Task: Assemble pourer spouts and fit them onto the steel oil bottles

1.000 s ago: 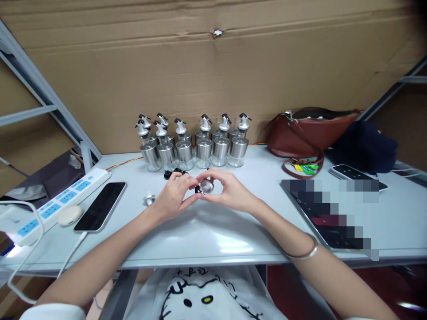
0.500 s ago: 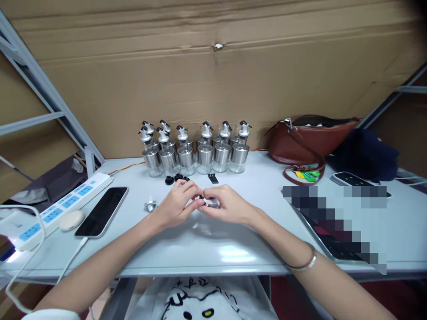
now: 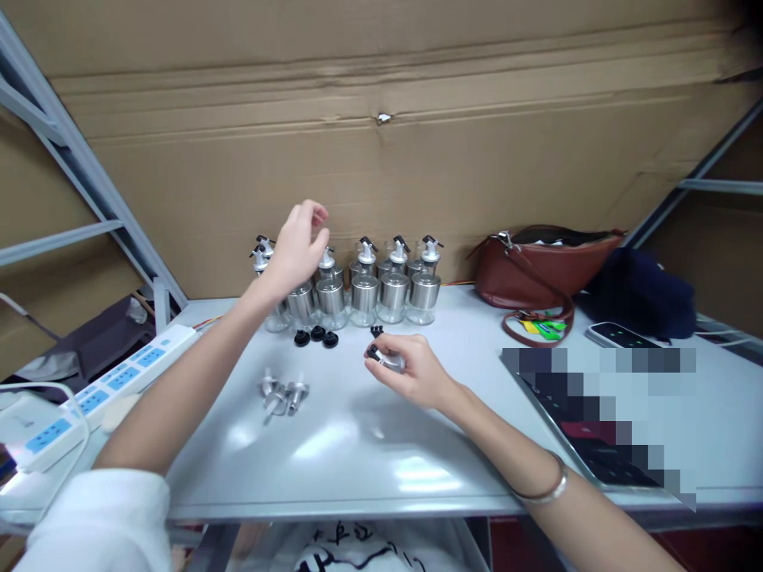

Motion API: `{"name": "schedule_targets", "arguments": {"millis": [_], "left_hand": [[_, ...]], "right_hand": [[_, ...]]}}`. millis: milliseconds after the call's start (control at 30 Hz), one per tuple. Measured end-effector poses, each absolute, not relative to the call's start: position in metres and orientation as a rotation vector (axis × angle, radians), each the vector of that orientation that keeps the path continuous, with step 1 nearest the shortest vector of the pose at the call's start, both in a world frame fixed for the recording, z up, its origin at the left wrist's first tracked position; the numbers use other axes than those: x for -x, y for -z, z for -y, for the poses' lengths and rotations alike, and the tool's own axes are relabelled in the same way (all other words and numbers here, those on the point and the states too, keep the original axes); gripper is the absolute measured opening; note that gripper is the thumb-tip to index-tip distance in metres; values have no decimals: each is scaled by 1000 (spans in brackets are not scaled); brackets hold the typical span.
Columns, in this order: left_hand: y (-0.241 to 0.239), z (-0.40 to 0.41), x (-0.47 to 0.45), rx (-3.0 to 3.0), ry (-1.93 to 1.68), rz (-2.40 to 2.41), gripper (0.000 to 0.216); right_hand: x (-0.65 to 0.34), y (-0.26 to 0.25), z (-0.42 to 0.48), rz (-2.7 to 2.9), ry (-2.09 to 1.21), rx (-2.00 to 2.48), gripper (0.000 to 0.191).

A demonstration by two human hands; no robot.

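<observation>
My right hand (image 3: 411, 370) hovers just above the white table (image 3: 369, 445), fingers closed on a small metal cap with a black part (image 3: 381, 357). My left hand (image 3: 300, 246) is raised over the left end of a row of glass bottles (image 3: 363, 290) with steel collars and white pourer tops. Its fingers are loosely curled with nothing seen in them. Three black rubber rings (image 3: 315, 336) lie in front of the bottles. Two loose metal pourer parts (image 3: 281, 392) lie on the table under my left forearm.
A white power strip (image 3: 89, 393) with blue sockets lies at the left edge. A brown bag (image 3: 536, 266) with a strap and green tags sits at the back right, beside dark cloth (image 3: 647, 290) and a phone (image 3: 620, 335). Cardboard sheets form the back wall.
My hands were together on the metal cap at the table's centre. My left hand has let go and risen to the bottles; my right hand keeps the cap. The view has tilted up.
</observation>
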State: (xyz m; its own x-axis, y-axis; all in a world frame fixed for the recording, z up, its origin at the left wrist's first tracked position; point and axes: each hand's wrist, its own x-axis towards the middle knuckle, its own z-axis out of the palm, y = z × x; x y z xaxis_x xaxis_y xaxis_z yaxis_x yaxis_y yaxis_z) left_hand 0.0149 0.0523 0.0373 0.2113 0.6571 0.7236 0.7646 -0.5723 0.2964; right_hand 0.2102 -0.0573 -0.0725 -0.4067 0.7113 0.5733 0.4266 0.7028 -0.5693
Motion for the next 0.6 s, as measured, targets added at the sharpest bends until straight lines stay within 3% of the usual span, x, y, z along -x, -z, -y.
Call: {"name": "schedule_targets", "arguments": {"millis": [133,233,433,600], "left_hand": [[-77,-109,-27,2504,475,1923,42],[-82,-136,-34,2629,-49,2056,53],[-70,-149,-38,2664,-267,1989,35],[-85,-141,-37,2633,-264,1855,36]], "right_hand": [[-212,73,55,2034,-399,901,18],[-213,75,53,2065,-390,923,22],[-215,75,54,2075,-371,901,26],[-216,77,52,2033,-325,879,21]]}}
